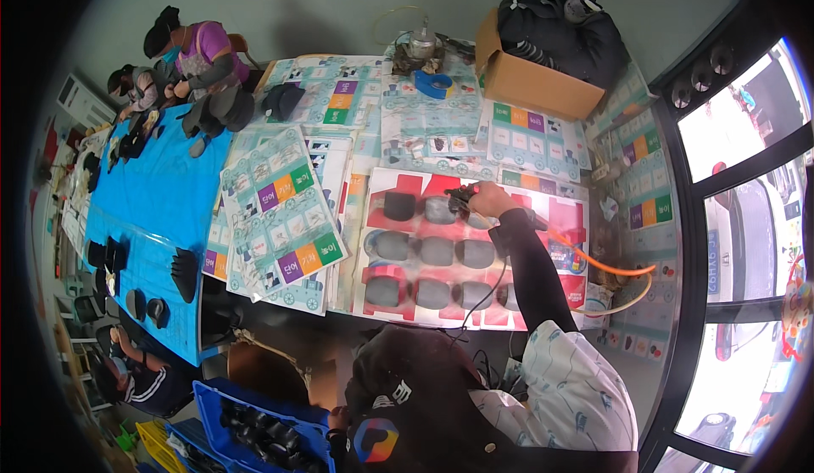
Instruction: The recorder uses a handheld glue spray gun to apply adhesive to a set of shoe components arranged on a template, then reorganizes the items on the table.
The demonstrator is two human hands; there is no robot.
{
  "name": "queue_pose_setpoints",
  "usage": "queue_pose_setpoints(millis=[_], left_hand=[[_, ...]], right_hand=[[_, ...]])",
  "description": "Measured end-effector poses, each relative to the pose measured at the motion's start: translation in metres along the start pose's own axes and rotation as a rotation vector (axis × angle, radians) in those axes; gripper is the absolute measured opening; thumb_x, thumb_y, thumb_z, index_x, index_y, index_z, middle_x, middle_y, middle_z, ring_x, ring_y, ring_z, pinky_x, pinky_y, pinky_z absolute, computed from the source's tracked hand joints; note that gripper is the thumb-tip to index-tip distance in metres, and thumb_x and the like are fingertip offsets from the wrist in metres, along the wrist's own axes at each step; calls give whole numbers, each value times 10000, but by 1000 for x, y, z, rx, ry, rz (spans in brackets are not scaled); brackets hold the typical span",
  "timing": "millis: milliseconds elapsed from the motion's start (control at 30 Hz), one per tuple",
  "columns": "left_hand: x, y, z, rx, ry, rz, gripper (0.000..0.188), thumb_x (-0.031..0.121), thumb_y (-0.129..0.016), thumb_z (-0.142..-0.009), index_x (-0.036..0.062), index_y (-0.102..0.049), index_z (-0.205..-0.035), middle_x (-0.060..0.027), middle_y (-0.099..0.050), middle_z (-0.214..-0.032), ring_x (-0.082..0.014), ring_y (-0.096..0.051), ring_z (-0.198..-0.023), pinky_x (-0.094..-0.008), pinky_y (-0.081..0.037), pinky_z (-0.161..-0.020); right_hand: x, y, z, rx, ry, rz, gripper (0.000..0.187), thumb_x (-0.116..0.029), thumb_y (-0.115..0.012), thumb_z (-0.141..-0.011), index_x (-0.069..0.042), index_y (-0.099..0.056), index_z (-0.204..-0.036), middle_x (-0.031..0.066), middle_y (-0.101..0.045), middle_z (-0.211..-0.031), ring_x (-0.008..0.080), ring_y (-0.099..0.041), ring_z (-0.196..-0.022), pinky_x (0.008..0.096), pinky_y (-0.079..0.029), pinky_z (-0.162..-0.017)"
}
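Observation:
My right hand (490,200) is closed around a dark spray gun (461,199) above a red and white board (553,210) at the middle right. An orange hose (606,267) trails from near that hand toward the right. Several dark grey, rounded pads lie in rows on the board; one pad (440,210) sits just under the gun's nozzle, and another pad (398,206) lies to its left. Low down, my left hand (338,419) is beside the rim of a blue crate (203,414) of black pieces. Its fingers are mostly hidden, so its grip is unclear.
Printed sheets (280,210) cover the table to the left. Behind the board are a metal pot (421,44), a blue tape roll (433,85) and a cardboard box (543,83) of dark cloth. Co-workers sit around a blue-covered table (153,193). Windows stand at right.

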State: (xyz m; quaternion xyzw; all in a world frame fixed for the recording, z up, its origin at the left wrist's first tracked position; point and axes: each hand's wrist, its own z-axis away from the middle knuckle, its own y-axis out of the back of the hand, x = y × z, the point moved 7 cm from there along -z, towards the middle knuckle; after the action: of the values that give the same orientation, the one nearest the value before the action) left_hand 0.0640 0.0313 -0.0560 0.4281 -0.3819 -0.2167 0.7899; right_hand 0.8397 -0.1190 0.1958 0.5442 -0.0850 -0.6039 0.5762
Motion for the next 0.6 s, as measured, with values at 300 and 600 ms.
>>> queue_pose_setpoints(millis=[300, 600], left_hand=[[-2, -9, 1, 3, -44, -33, 163, 177, -664, -793, 87, -738, -906, -154, -725, -871, -353, -706, -815, -468, -577, -714], [-14, -2, 6, -70, 355, 352, 217, 196, -640, -846, 105, -762, -1000, -146, -740, -959, -320, -721, -879, -404, -586, -813]], right_hand=[[16, -8, 11, 72, -9, 51, 287, -164, -629, -757, 18, -718, -961, 233, -712, -836, 364, -710, -833, 425, -548, -750], [-16, -29, 20, -13, 170, -191, 394, -173, -737, -723, 3, -697, -1073, 136, -700, -813, 220, -638, -735, 351, -517, -705]])
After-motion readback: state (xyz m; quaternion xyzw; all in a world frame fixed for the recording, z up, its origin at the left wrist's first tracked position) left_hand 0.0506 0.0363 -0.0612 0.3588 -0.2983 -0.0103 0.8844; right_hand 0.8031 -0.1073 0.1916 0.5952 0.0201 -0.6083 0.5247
